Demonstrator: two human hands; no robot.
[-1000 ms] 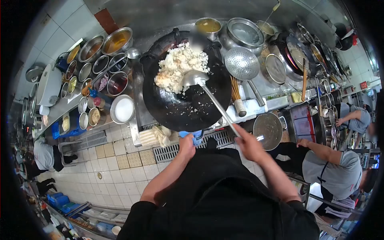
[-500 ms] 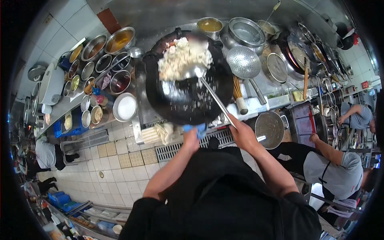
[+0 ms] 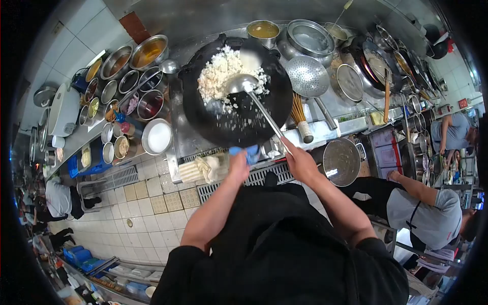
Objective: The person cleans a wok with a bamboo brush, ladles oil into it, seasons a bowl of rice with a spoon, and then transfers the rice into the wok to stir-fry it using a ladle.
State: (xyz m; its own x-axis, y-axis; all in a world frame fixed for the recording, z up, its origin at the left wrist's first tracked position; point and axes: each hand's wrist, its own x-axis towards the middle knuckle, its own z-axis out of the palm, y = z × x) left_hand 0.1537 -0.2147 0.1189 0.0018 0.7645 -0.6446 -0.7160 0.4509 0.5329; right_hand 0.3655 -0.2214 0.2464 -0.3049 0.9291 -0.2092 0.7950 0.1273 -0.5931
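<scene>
A black wok (image 3: 203, 119) sits on the stove ahead of me with loose white rice (image 3: 218, 71) heaped against its far side. My left hand (image 3: 239, 165) is closed around a blue cloth (image 3: 250, 152) at the wok's near rim; the cloth hides the part it grips. In my right hand (image 3: 304, 165) is the long handle of a metal ladle (image 3: 243, 83). The ladle's bowl rests at the near side of the rice heap, and stray grains lie on the wok wall below it. Something pale and blurred (image 3: 250, 60) shows over the rice's right edge.
Left are sauce bowls (image 3: 152, 104) and a bowl of white granules (image 3: 157, 136). A perforated skimmer (image 3: 307, 76), bamboo brush (image 3: 300, 114) and water pot (image 3: 311, 38) stand right. An empty pan (image 3: 341, 161) is beside my right arm. A co-worker (image 3: 424, 213) stands right.
The wok has shifted slightly away and left, with both hands moving along. The rice has settled into a looser heap, and the ladle bowl is a little farther up and left.
</scene>
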